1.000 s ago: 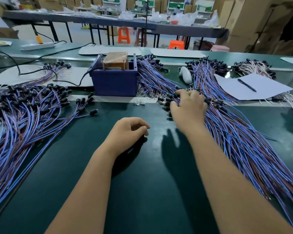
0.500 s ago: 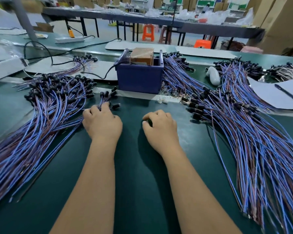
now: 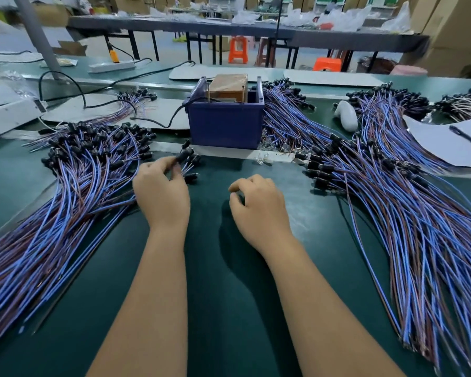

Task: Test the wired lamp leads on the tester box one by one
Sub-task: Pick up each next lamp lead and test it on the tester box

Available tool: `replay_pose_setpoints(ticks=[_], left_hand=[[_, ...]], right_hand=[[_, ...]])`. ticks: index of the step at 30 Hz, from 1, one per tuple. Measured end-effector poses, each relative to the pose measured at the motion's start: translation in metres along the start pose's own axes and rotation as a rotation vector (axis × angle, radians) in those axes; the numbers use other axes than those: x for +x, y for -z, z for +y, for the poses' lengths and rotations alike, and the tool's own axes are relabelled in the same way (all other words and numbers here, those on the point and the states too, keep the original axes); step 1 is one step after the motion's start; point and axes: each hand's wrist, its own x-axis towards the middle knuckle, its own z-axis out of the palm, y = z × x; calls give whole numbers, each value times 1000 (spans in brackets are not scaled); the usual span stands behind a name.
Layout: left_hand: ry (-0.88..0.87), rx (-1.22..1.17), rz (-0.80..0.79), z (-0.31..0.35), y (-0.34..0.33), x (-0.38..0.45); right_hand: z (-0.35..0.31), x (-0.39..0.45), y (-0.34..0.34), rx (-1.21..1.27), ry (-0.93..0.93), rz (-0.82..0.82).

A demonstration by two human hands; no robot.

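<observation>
A blue tester box [image 3: 226, 123] with a brown block on top stands at the middle back of the green table [image 3: 229, 308]. Left of it lies a big pile of blue and brown lamp leads [image 3: 65, 200] with black sockets. A second pile [image 3: 419, 227] spreads on the right. My left hand [image 3: 161, 194] pinches a few lead sockets [image 3: 184, 156] at the left pile's inner edge, just in front of the box. My right hand [image 3: 259, 210] hovers over bare table between the piles, fingers loosely curled and holding nothing.
A black cable [image 3: 172, 119] runs from the box to the left. White paper with a pen [image 3: 452, 142] lies at the right, a white object [image 3: 347, 115] behind the right pile. A power strip [image 3: 112, 67], stools and another table stand further back.
My right hand left the right pile and came to the table's middle. My left hand moved left and forward to the left pile and took hold of a few lead sockets.
</observation>
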Motion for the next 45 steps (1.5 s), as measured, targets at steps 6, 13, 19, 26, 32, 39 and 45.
replay_pose_setpoints(ticks=[6, 13, 19, 26, 32, 39, 45], left_hand=[[294, -1188, -433, 43, -5, -16], [140, -1279, -1298, 48, -1, -30], [138, -1055, -1507, 38, 6, -25], [539, -883, -578, 35, -11, -17], [481, -950, -534, 34, -16, -20], [412, -902, -510, 37, -17, -18], [330, -973, -574, 39, -13, -19]], right_hand=[[-22, 8, 5, 1118, -326, -85], [-5, 12, 19, 1714, -543, -251], [6, 11, 25, 1604, -549, -121], [15, 13, 24, 1822, -463, -47], [10, 12, 19, 1502, -357, -221], [-6, 8, 11, 1171, -246, -128], [-13, 9, 11, 1227, -315, 18]])
